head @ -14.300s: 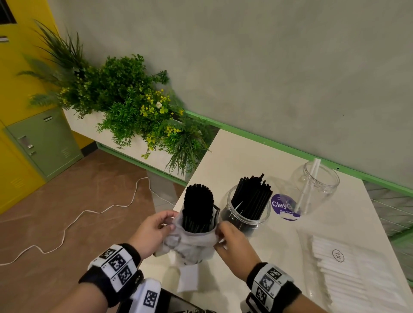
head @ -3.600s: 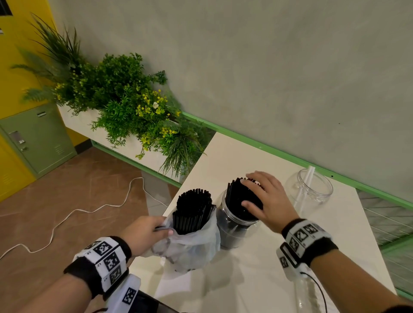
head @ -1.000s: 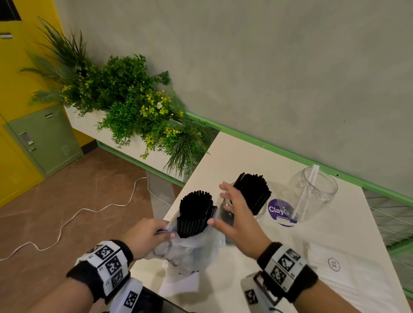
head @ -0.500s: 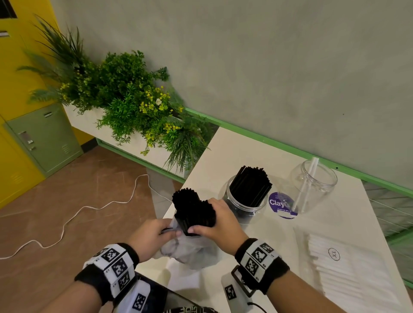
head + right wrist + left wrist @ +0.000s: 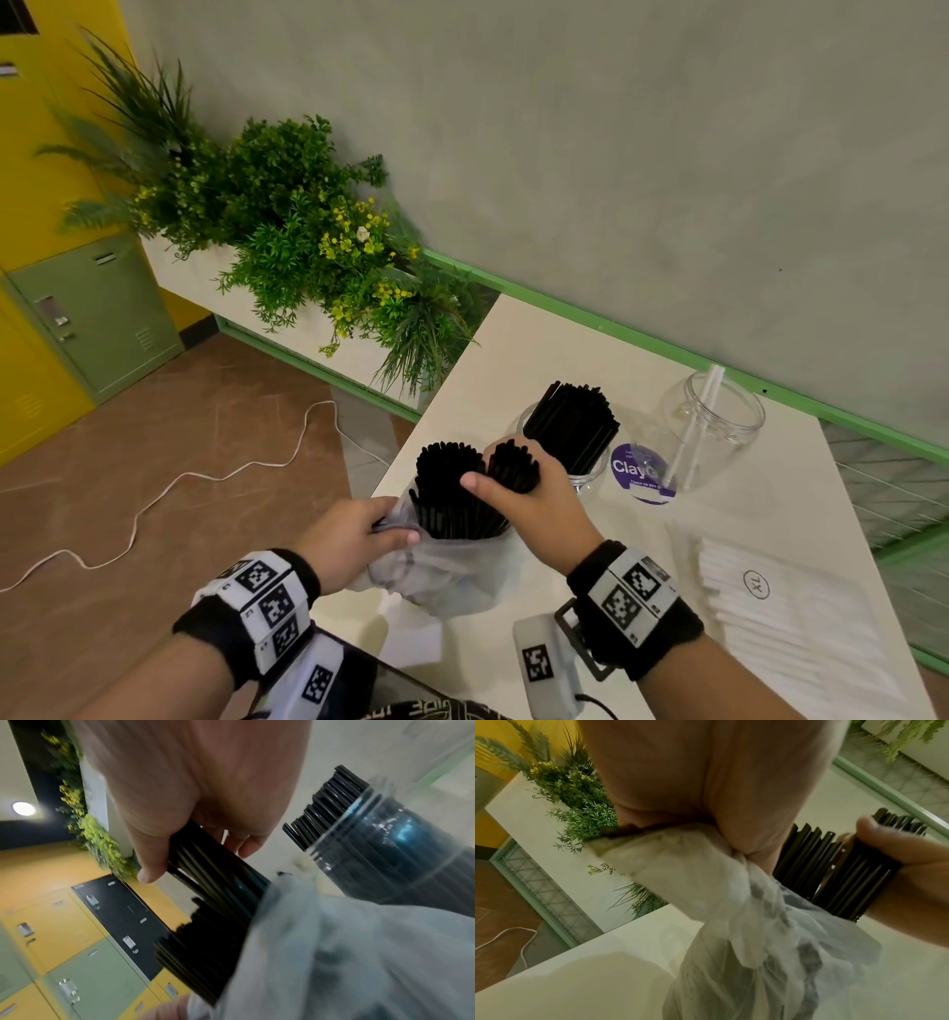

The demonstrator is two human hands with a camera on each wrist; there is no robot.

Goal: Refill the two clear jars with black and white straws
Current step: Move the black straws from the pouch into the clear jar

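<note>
A clear plastic bag (image 5: 452, 570) of black straws (image 5: 447, 488) stands at the table's near left corner. My left hand (image 5: 359, 534) pinches the bag's rim (image 5: 706, 862) on its left side. My right hand (image 5: 534, 503) grips a separated handful of black straws (image 5: 513, 465) at the bundle's right side, thumb between it and the rest (image 5: 205, 874). Behind them stands a clear jar (image 5: 585, 478) packed with black straws (image 5: 575, 421). Further right is a second clear jar (image 5: 719, 411) holding one white straw (image 5: 693, 426).
A flat pack of white straws (image 5: 801, 632) lies at the table's right front. A purple round sticker (image 5: 639, 470) shows between the jars. A planter with greenery (image 5: 308, 246) stands left of the table (image 5: 544, 354), against the grey wall. A white cable (image 5: 154, 493) runs over the floor.
My right hand came back from the black-straw jar to the bag and closed round a handful of straws, splitting it from the bundle. My left hand has kept its pinch on the bag.
</note>
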